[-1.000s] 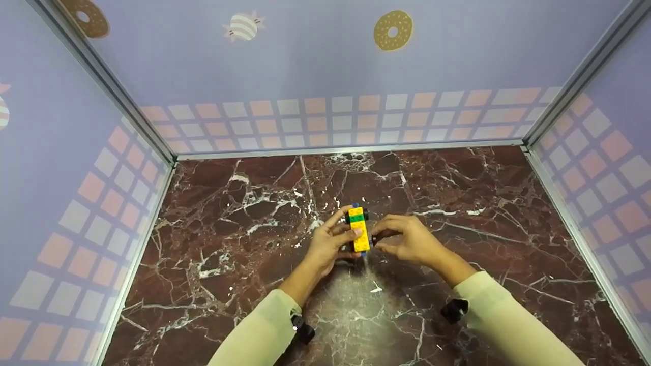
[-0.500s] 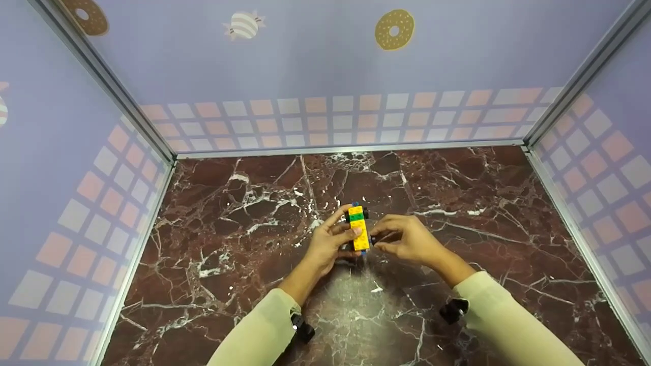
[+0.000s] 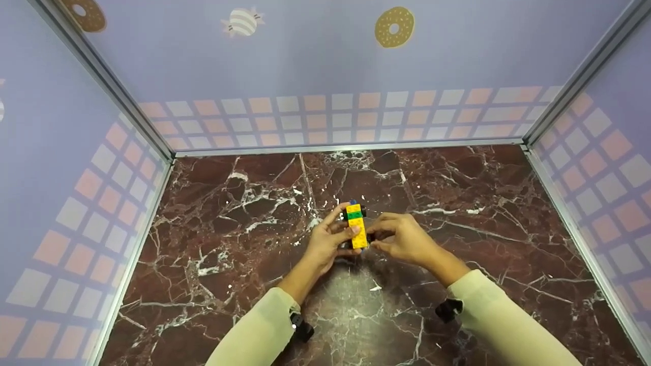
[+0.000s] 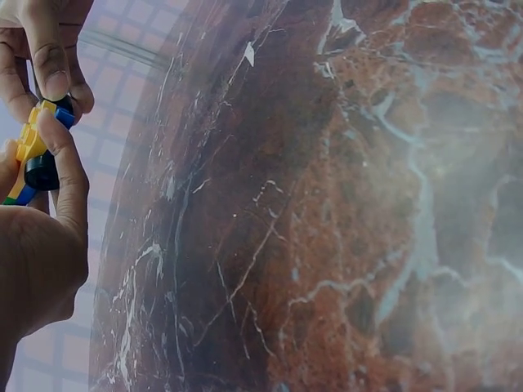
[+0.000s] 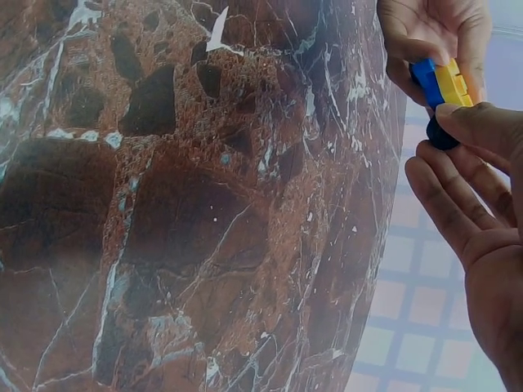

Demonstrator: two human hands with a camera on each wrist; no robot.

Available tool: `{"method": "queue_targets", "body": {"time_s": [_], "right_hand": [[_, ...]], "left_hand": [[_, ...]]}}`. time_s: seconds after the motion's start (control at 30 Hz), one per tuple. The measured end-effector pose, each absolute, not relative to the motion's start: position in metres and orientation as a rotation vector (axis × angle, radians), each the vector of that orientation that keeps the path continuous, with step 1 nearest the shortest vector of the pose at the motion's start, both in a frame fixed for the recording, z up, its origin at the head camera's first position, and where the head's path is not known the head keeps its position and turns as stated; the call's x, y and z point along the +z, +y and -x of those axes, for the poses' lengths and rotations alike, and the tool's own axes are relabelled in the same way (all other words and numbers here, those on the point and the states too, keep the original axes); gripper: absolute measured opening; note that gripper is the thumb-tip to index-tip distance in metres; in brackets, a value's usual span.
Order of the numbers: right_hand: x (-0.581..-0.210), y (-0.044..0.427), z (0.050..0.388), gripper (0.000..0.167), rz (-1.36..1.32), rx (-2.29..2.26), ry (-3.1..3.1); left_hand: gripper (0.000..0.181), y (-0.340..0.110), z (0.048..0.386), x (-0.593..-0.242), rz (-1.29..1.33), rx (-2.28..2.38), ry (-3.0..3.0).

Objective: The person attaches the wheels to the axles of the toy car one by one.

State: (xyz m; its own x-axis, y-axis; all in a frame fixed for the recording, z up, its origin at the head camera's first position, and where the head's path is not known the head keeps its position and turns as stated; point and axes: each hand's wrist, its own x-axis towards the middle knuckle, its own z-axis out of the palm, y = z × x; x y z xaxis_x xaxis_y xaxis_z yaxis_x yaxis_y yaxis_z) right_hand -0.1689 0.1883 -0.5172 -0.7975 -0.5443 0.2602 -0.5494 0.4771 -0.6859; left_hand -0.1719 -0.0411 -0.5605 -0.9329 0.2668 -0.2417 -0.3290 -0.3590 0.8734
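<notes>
A small toy car built of bricks (image 3: 359, 239), yellow on top with a green band and a blue base, is held up over the table in the head view. My left hand (image 3: 321, 243) grips it from the left, thumb on the yellow studs and fingers at its ends. On its right side, my right hand (image 3: 407, 239) pinches a black wheel (image 5: 442, 135) against the car's near corner. Another black wheel (image 4: 41, 173) shows by the left fingers in the left wrist view. Whether the pinched wheel is fully seated cannot be seen.
The dark red marbled table (image 3: 244, 284) has white veins and small pale flecks. Lilac walls with pink and white squares (image 3: 315, 119) enclose it at the back and both sides. Black wrist cameras (image 3: 302, 328) sit on both sleeves.
Both hands and the toy car have shifted very slightly up and left in the head view. Their grips look the same.
</notes>
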Motion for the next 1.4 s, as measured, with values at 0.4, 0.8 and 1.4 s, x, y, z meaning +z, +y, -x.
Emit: {"method": "queue_targets", "body": {"time_s": [0.4, 0.8, 1.4], "right_hand": [[-0.5166, 0.1869, 0.1683, 0.024, -0.998, 1.232, -2.665], [-0.5164, 0.1859, 0.168, 0.025, -0.979, 1.336, -2.642], [-0.5168, 0.185, 0.169, 0.025, -0.95, 1.395, -2.657]], "left_hand": [[0.075, -0.0401, 0.172, -0.5607, 0.108, 2.346, 1.467], [0.072, -0.0396, 0.1712, -0.559, 0.131, 2.36, 1.432], [0.072, -0.0402, 0.1725, -0.5565, 0.116, 2.34, 1.469]]}}
